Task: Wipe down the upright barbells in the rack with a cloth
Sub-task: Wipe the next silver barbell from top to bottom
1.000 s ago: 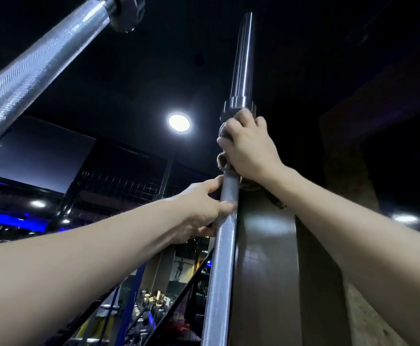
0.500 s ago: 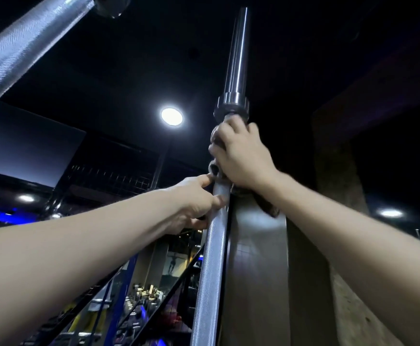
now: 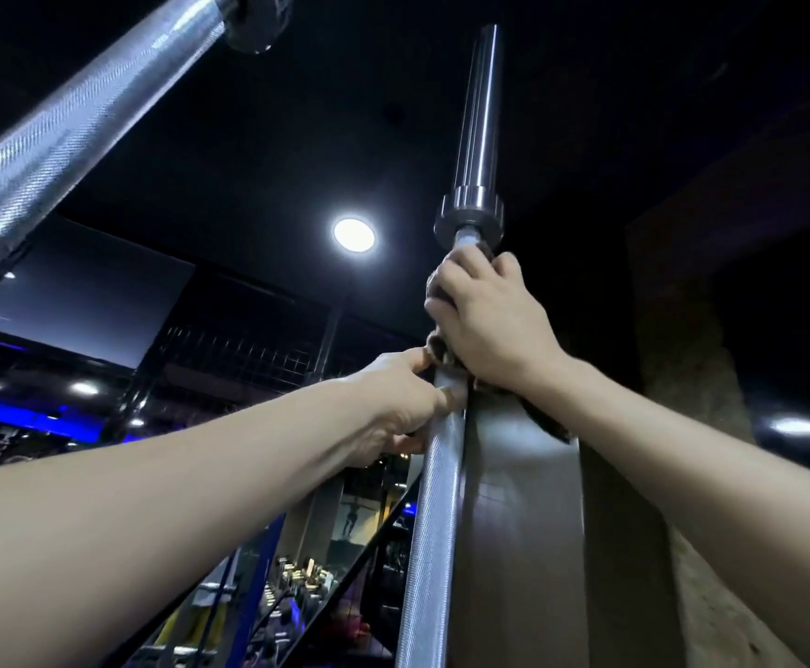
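Observation:
An upright steel barbell (image 3: 434, 513) with a knurled shaft rises through the middle of the view to a collar and smooth sleeve (image 3: 478, 122). My right hand (image 3: 485, 320) is closed around the shaft just under the collar, pressing a dark brownish cloth (image 3: 441, 351) against it; a tail of cloth hangs below my wrist. My left hand (image 3: 405, 407) grips the shaft right beneath the right one, thumb on the knurling. A second barbell (image 3: 61, 142) leans across the upper left.
A dark brown pillar (image 3: 523, 547) stands directly behind the barbell on the right. A ceiling lamp (image 3: 354, 234) glows left of the bar. Below left are blue rack posts (image 3: 253, 580) and shelves of gym gear.
My right hand with the cloth has slipped slightly down from the collar, baring a short piece of shaft below it. My left hand has closed up right beneath the right one.

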Available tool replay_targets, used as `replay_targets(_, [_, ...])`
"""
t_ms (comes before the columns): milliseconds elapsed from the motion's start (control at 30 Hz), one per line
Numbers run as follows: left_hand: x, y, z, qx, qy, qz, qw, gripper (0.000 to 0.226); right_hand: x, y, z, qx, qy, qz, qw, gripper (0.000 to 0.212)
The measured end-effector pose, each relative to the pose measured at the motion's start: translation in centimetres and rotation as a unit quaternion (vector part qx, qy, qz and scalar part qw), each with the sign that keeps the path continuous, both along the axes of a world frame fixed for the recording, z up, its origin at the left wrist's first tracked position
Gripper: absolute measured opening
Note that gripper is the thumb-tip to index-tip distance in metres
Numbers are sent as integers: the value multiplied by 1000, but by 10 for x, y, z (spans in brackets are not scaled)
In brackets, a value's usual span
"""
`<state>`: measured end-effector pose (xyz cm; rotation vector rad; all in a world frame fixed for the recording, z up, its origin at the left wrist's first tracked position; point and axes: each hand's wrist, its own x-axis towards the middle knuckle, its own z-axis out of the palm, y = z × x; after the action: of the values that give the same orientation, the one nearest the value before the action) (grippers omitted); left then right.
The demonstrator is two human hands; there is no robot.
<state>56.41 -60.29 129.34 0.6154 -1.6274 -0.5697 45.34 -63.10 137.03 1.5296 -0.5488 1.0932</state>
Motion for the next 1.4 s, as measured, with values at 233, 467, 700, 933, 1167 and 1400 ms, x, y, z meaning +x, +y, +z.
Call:
replay_targets(233, [-6, 2, 0, -3, 8, -5, 1000, 51, 0, 15, 59, 13, -29, -79, 996, 29])
replay_targets(467, [-2, -2, -2, -1, -3, 1, 1000, 38, 5, 6, 10, 44, -55, -29, 997, 26])
replay_targets(700, [-5, -1, -2, 8, 21, -8, 1000, 39, 0, 21, 40, 36, -10, -91, 995, 28])
replay_targets(933, [0, -7, -10, -23, -25, -19, 999, 34, 1, 6, 50, 83, -76, 4, 994, 36])
replay_targets(1167, [3, -5, -23, 16, -32, -40, 999, 64, -6, 21, 25, 210, -43, 46, 976, 59])
replay_targets(1400, [-1, 1, -27, 21, 9, -58, 998, 45, -10, 24, -25, 65, -7, -72, 995, 51])
